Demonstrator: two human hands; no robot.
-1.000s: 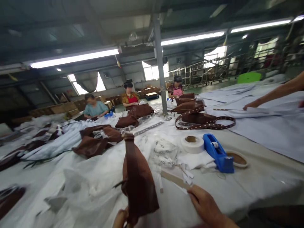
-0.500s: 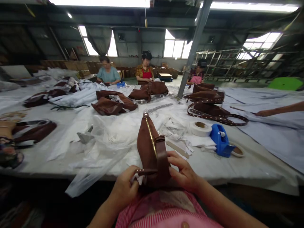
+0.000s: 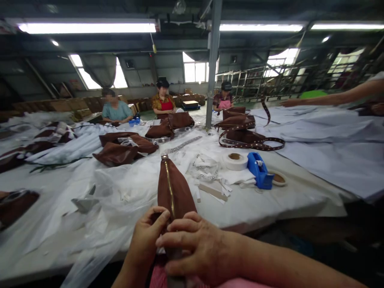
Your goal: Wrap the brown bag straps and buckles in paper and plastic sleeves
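A brown leather bag [image 3: 174,188] with a gold zip stands on edge at the near side of the white-covered table [image 3: 288,200], its zip facing up. My left hand [image 3: 147,240] grips its near end from the left, thumb on top. My right hand [image 3: 195,248] lies over the same end from the right, fingers curled across the bag toward my left thumb. Both hands are closed on the bag, close to my body.
Clear plastic sheeting [image 3: 114,200] lies left of the bag. A white tape roll [image 3: 235,161], a blue tape dispenser [image 3: 259,171] and paper strips [image 3: 213,190] lie to the right. More brown bags [image 3: 123,148] and a studded strap [image 3: 255,142] lie farther back. Three people sit across; another person's arm [image 3: 330,98] reaches in at right.
The view has tilted up. The bag's strap has been folded out of sight and my right hand has moved over its near end, meeting my left hand there.
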